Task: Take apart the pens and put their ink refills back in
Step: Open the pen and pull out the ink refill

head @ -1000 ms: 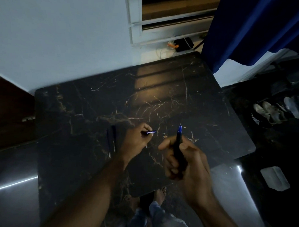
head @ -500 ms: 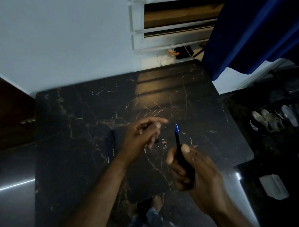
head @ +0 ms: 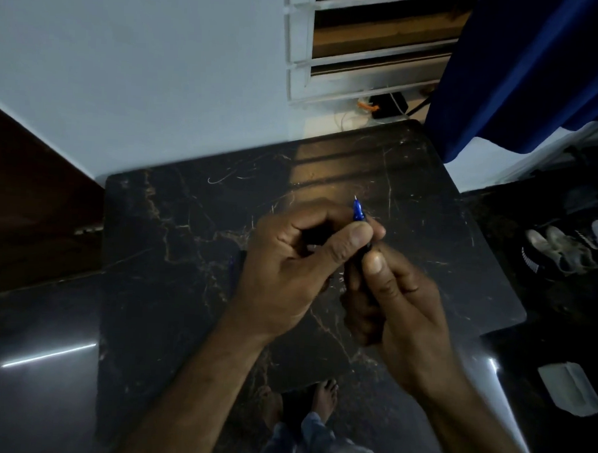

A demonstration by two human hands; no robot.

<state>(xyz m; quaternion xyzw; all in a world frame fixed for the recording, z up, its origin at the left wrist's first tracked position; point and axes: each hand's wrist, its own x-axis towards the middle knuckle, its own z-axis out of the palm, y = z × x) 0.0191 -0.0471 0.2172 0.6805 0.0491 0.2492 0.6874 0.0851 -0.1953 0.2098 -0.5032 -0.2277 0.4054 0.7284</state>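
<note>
Both hands grip one pen (head: pixel 359 212): right hand (head: pixel 395 299) wraps its barrel, left hand (head: pixel 291 263) pinches just below the blue tip.

Dim room. Dark marble tabletop (head: pixel 174 221) abuts a pale wall (head: pixel 143 65). Louvred window (head: pixel 367 47) above; blue curtain (head: pixel 537 65) right. Glossy dark floor (head: pixel 34 369).

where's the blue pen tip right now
In the head view the blue pen tip sits just right of centre, poking up above the left hand thumb, with the right hand gripping the barrel below, over the marble table.
</note>
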